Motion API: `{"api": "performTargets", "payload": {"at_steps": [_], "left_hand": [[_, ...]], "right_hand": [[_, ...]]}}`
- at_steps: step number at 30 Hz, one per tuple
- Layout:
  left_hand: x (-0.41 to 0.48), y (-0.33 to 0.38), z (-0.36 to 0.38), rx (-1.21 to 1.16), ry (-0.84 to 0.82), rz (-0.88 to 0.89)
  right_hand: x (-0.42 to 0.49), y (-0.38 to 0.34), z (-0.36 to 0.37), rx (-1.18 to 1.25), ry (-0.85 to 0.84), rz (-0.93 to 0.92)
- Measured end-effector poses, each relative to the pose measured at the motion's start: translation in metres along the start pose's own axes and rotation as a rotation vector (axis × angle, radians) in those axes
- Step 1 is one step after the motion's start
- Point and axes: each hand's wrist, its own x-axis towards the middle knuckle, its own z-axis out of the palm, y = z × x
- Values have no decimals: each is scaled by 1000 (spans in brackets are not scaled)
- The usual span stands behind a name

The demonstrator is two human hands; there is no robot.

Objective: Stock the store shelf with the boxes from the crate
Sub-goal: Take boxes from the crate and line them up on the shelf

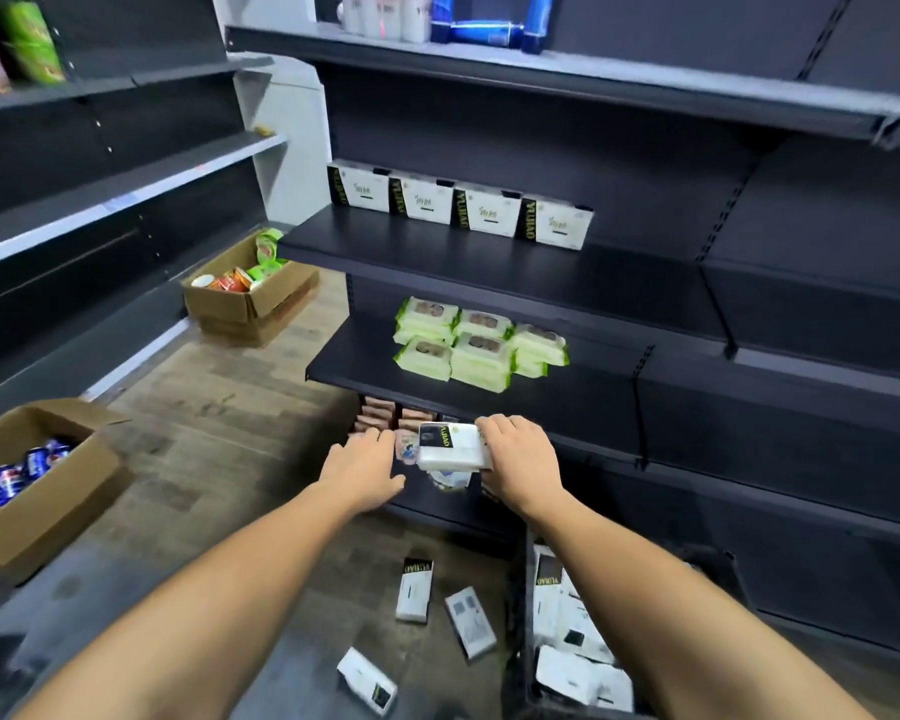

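Held box (453, 445): white, black end band with gold lettering, lying flat just below the shelf (489, 262).
Right hand (520, 462): gripping the box's right end.
Left hand (367, 467): fingers spread, empty, beside it.
Shelved boxes (461, 205): four upright in a row at the back of that shelf.
Crate (572, 641): dark, lower right, more white boxes inside.

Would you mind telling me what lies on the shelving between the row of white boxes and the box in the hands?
In the head view, stacked green wipe packs sit one shelf below the box row, above the held box.
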Motion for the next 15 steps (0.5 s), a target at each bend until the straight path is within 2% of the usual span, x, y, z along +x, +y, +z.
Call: {"api": "performTargets", "payload": {"at_steps": [15], "left_hand": [[132,25,-50,44,31,88]], "right_hand": [[94,71,15,3,37,117]]}}
